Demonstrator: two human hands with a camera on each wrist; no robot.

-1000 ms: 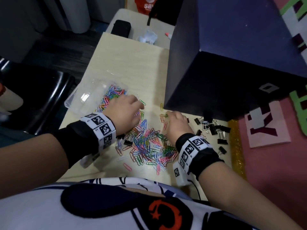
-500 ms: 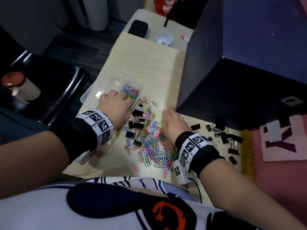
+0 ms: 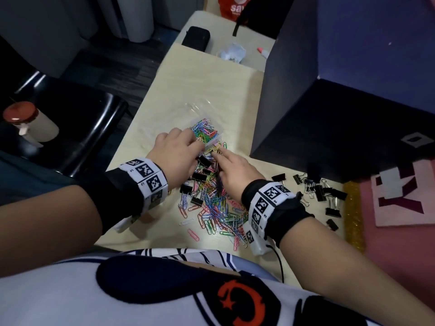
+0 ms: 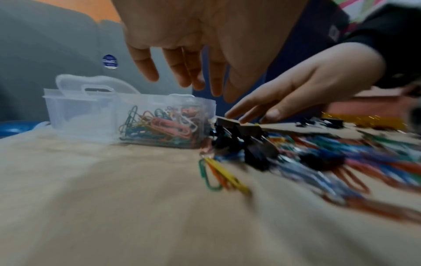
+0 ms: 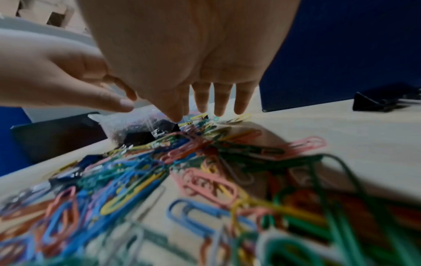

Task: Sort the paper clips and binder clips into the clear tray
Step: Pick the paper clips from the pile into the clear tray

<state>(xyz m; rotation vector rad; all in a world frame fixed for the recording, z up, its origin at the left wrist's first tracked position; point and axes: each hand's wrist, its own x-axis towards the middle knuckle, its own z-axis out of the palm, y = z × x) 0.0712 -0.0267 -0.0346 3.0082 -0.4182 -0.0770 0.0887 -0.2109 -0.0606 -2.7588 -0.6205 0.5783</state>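
The clear tray point(image 3: 199, 111) lies on the wooden table point(image 3: 202, 83), and its near compartment holds coloured paper clips point(image 3: 204, 131). My left hand point(image 3: 188, 144) hovers at the tray's near edge. In the left wrist view its fingers point(image 4: 148, 70) hang spread and hold nothing. My right hand point(image 3: 226, 161) reaches toward the tray's corner with straight fingers point(image 5: 219, 102) touching the pile of loose paper clips point(image 3: 216, 208). Black binder clips point(image 3: 203, 161) lie mixed into that pile, and several more binder clips point(image 3: 317, 191) lie to the right.
A tall dark blue box point(image 3: 329, 114) stands right of the tray. A black chair point(image 3: 70, 128) and a red-capped bottle point(image 3: 23, 118) lie off the table's left edge. At the far end are a black pouch point(image 3: 196, 38) and crumpled tissue point(image 3: 231, 52). A pink mat point(image 3: 400, 203) borders the right.
My left hand went from the loose pile to the tray's clip compartment and now hangs open at its near edge. My right hand slid forward and left toward the tray's corner.
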